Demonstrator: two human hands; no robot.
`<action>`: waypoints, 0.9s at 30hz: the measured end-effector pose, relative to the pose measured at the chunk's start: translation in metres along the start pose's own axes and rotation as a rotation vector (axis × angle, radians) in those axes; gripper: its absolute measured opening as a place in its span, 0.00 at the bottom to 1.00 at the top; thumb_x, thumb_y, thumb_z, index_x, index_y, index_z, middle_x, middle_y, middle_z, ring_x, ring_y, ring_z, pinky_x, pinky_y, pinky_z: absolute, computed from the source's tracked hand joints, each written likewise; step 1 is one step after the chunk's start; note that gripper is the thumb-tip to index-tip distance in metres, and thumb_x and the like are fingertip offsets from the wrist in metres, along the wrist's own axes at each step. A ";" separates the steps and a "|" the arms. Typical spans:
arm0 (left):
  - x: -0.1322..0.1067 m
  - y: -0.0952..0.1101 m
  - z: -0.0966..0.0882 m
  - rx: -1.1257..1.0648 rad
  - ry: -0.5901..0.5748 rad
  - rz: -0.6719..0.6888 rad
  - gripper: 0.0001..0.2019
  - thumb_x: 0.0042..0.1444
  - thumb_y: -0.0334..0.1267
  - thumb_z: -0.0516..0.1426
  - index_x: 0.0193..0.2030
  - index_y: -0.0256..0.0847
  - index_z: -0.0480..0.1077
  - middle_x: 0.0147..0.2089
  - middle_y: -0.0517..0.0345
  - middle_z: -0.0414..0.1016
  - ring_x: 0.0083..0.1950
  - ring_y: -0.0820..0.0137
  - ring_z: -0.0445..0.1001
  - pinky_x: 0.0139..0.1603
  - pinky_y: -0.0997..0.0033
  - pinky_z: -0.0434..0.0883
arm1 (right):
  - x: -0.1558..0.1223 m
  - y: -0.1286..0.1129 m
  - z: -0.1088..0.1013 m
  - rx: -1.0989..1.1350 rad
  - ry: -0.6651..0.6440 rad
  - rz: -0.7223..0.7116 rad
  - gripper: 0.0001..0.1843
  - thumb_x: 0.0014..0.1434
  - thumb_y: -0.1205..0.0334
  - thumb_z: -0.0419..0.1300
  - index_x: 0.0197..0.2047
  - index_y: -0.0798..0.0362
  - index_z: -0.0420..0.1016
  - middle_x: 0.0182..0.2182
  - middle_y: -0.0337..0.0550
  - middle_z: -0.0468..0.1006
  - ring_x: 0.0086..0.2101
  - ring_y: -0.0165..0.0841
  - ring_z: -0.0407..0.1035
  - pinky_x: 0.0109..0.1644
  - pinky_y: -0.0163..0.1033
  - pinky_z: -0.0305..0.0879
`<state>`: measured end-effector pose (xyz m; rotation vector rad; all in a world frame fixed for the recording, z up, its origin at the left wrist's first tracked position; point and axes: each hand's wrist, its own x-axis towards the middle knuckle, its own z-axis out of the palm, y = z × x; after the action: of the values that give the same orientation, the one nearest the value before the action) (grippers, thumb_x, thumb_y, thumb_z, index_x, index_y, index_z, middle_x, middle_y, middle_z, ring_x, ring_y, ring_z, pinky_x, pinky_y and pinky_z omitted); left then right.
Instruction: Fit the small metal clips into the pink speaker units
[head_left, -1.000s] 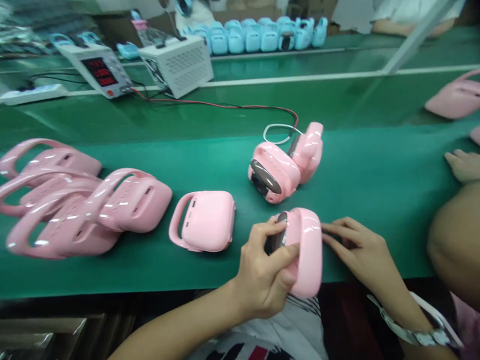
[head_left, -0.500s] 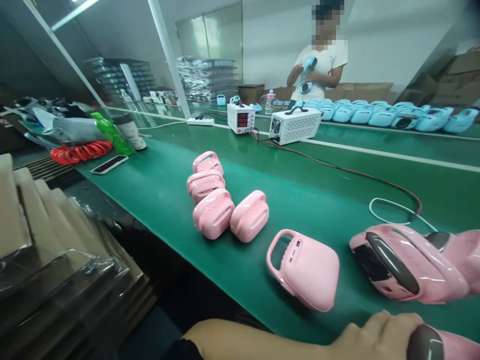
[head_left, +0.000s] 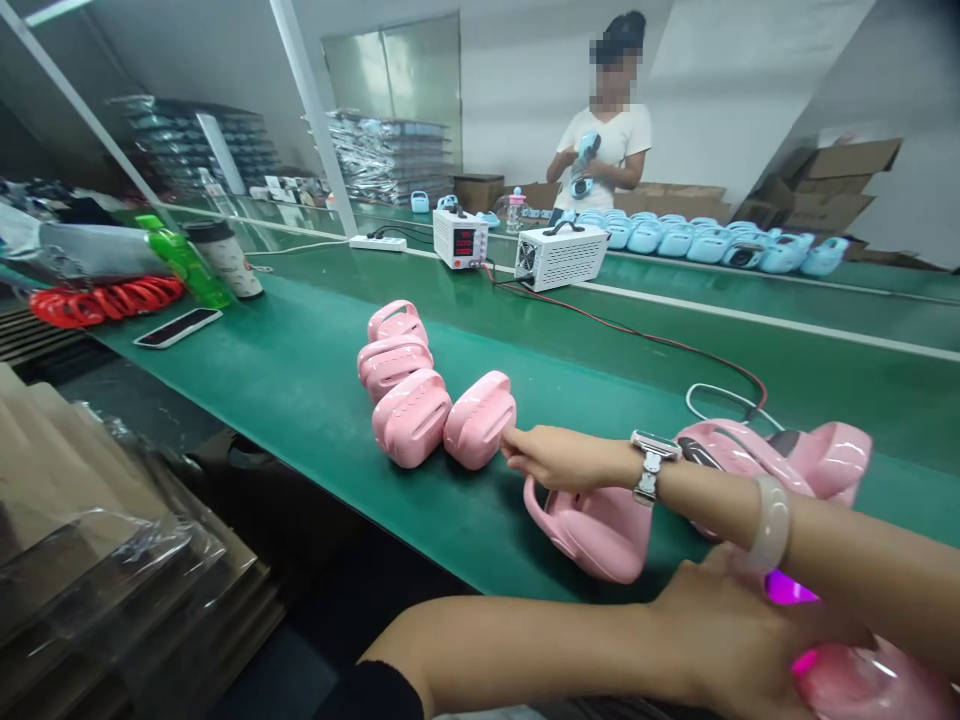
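My left hand [head_left: 731, 625] reaches in from the bottom and is closed around a pink device [head_left: 885, 675] at the lower right. Pink and purple light glows from it, and my right forearm hides part of it. My right hand [head_left: 551, 457], below a watch [head_left: 651, 465] and a pale bangle [head_left: 771, 522], crosses over the left one. Its fingers are bunched against the right side of a pink handled case [head_left: 478, 422], which looks like a portable speaker. Another pink handled case [head_left: 600, 535] lies beneath the right wrist, partly covered.
Several pink cases [head_left: 411, 420] stand left of centre on the green bench [head_left: 300, 370]. Pink devices [head_left: 832, 455] lie behind my forearm near a cable. Power units [head_left: 562, 255], a phone [head_left: 178, 328], a green bottle [head_left: 187, 265] and a co-worker [head_left: 604, 140] are farther off.
My right arm has come in from the right, its fingers now at a pink case. The device in my left hand now shows glowing light. The view has shifted slightly.
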<state>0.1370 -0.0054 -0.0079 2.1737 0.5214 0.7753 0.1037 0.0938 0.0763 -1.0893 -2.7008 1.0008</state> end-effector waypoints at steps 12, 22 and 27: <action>-0.010 -0.011 0.024 0.067 0.046 0.021 0.43 0.34 0.63 0.68 0.59 0.54 0.67 0.63 0.41 0.63 0.62 0.43 0.67 0.51 0.45 0.75 | -0.026 0.071 -0.066 0.061 0.618 0.093 0.05 0.59 0.62 0.53 0.31 0.50 0.61 0.23 0.35 0.68 0.25 0.30 0.60 0.32 0.37 0.56; -0.062 0.024 -0.169 0.384 0.775 -0.051 0.16 0.57 0.43 0.62 0.50 0.40 0.71 0.54 0.46 0.76 0.59 0.55 0.72 0.64 0.50 0.66 | -0.027 0.040 -0.079 0.226 0.784 0.106 0.05 0.55 0.62 0.63 0.29 0.53 0.73 0.30 0.43 0.78 0.30 0.31 0.68 0.35 0.37 0.64; -0.090 -0.007 -0.230 0.489 0.625 -0.537 0.18 0.54 0.38 0.60 0.53 0.38 0.72 0.46 0.51 0.77 0.48 0.59 0.75 0.51 0.56 0.72 | -0.115 -0.021 -0.018 0.507 0.719 0.087 0.15 0.53 0.46 0.68 0.25 0.48 0.80 0.14 0.37 0.70 0.16 0.28 0.61 0.17 0.34 0.54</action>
<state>-0.0838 0.0666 0.0762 2.0083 1.6807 1.0880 0.1823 0.0189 0.1226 -1.1652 -1.7335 0.9761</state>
